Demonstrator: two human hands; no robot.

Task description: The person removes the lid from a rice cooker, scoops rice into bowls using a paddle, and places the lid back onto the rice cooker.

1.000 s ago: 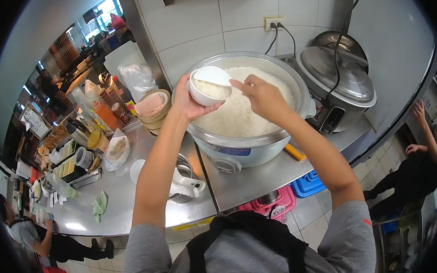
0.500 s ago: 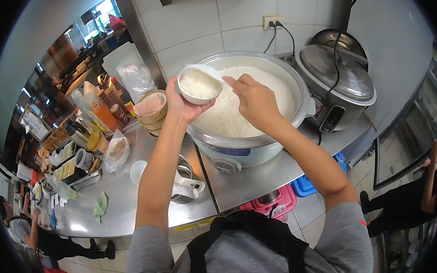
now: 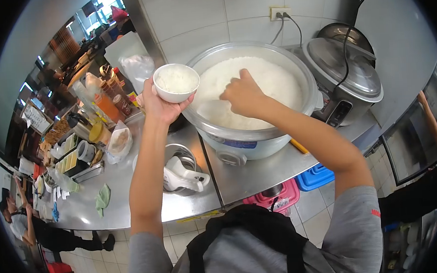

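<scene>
Left hand [image 3: 160, 106] cups full bowl [image 3: 178, 96]; tilt could spill rice [image 3: 177, 79]. Right hand [image 3: 246, 96] grips paddle [image 3: 214, 110]; slack fingers could drop it in cooker [image 3: 266, 147].

The bowl [image 3: 177, 95] is white, round and smooth-walled. It is at the upper center-left of the frame, raised and near upright, with its opening visible to the camera. White cooked rice fills it in a loose mound up to about the rim. The large pot [image 3: 231, 144], upper center-right, is round and pale, with a wide metallic rim. It is open, upright and contains a broad bed of white rice [image 3: 270, 78]. The paddle [image 3: 214, 110] has a pale, rounded blade, positioned over the left part of this bed; its handle is mostly hidden.
</scene>
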